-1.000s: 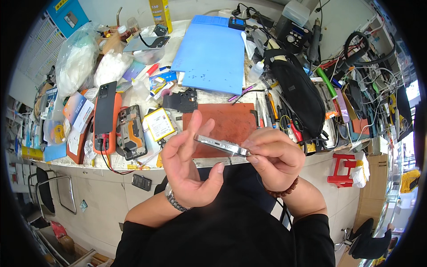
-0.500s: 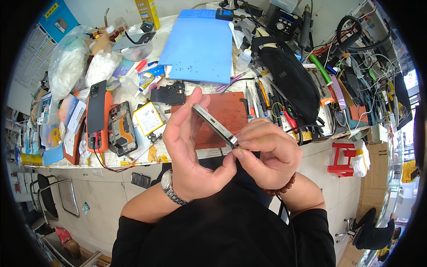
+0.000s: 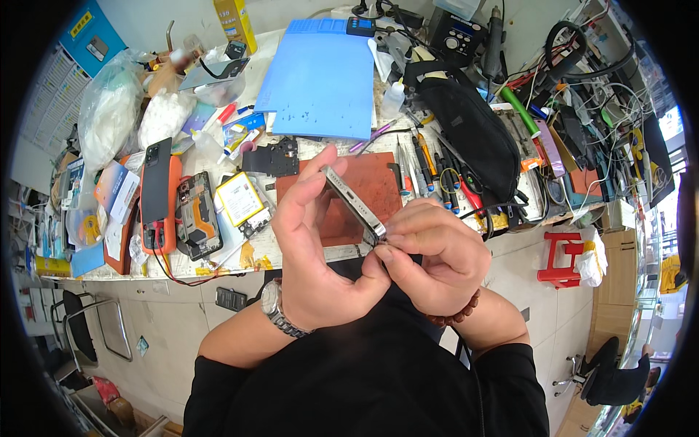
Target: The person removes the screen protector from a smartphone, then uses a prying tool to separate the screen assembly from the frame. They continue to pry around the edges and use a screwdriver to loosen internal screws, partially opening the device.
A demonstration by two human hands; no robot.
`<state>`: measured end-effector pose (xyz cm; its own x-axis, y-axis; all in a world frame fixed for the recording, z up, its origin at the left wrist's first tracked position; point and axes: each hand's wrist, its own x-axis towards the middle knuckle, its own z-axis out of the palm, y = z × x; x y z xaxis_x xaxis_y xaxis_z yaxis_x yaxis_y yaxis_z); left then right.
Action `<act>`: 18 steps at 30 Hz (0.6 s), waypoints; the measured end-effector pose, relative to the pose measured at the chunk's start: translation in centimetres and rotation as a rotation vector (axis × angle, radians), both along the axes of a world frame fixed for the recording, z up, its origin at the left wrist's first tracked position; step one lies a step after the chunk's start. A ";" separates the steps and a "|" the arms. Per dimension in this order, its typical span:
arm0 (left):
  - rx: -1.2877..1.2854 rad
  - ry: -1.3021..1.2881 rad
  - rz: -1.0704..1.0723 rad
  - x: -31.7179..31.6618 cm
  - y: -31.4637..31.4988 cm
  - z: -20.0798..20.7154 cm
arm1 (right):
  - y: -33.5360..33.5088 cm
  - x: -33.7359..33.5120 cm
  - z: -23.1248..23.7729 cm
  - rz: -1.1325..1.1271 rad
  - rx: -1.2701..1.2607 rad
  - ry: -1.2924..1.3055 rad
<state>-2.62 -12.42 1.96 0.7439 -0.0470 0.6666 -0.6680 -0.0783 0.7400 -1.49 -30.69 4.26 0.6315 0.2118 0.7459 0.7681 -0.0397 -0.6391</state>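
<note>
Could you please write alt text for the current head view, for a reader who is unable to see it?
The right hand pinches the lower corner of a silver-edged phone, seen edge-on, while the left hand curves around it. On the cluttered workbench beyond lie a red-brown mat, a blue mat and a black pouch.

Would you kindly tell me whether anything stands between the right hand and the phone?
Nothing visible does: the right hand touches the phone at its near corner, and the left hand curves around its left side.
</note>
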 end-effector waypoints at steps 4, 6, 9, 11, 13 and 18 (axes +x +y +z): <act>0.035 -0.046 0.021 0.3 0.0 -0.2 | -0.3 0.0 0.1 0.021 -0.006 0.021; 0.047 -0.062 0.032 0.4 0.0 -0.2 | -0.4 -0.1 0.2 0.028 -0.033 0.032; 0.062 -0.095 0.024 0.6 0.1 -0.2 | -0.2 -0.2 0.2 0.020 -0.022 0.039; 0.065 -0.104 0.020 0.7 0.2 -0.2 | -0.1 -0.3 0.2 0.003 -0.023 0.031; 0.058 -0.114 0.017 0.9 0.2 -0.1 | 0.0 -0.2 0.2 0.003 -0.015 0.038; 0.093 -0.166 0.026 1.5 0.5 0.0 | 0.1 0.0 0.3 -0.004 -0.030 0.033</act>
